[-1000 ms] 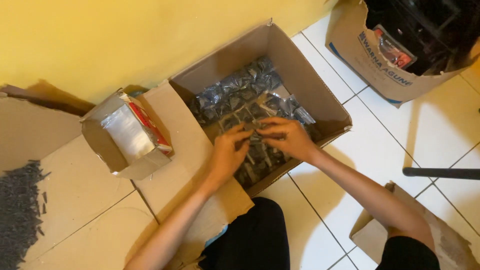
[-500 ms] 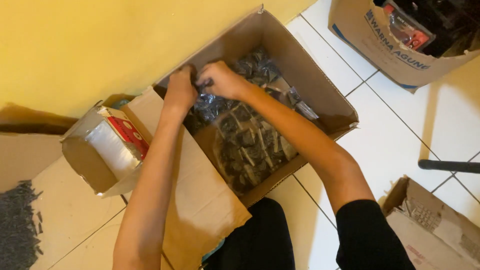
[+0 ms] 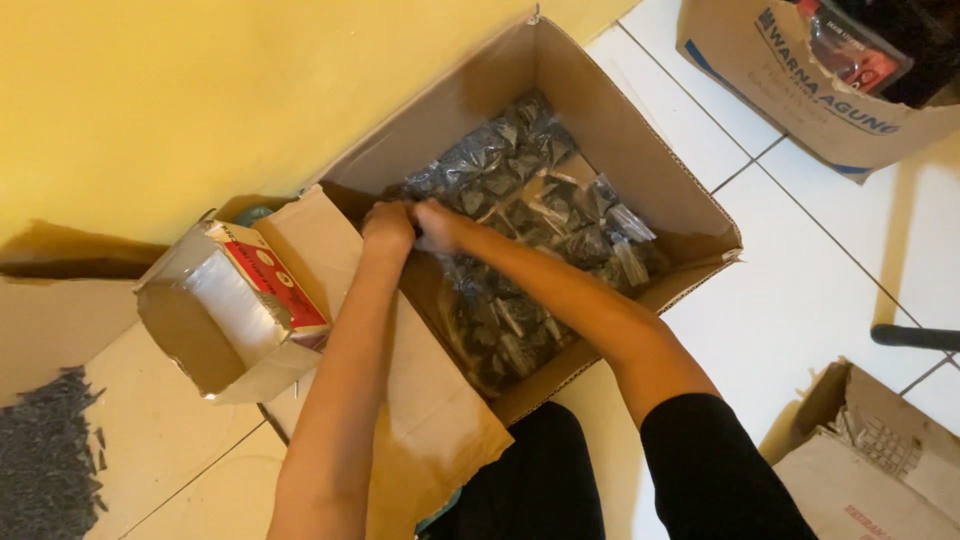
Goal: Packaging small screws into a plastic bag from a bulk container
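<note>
Clear plastic, crinkled: one small packet of dark hardware, pinched between both sets of fingers at the near-left corner of the open cardboard box. Left hand and right hand touch, fingertips closed on the film. Likely dense for its size, slippery-skinned, limp; best gripped by the bulk, not the seam. Surrounding: many similar packets, a smaller carton of empty bags, loose dark screws on tile.

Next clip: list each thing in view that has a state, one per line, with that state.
Big box: open, flaps out, full of bagged dark parts.
Bags: sealed, piled inside the big box.
Small box: open, tipped on its side, holds clear plastic.
Left hand: at the bags by the box's near-left corner; grip unclear.
Right hand: beside it, on the bags.
Printed box: open.
</note>
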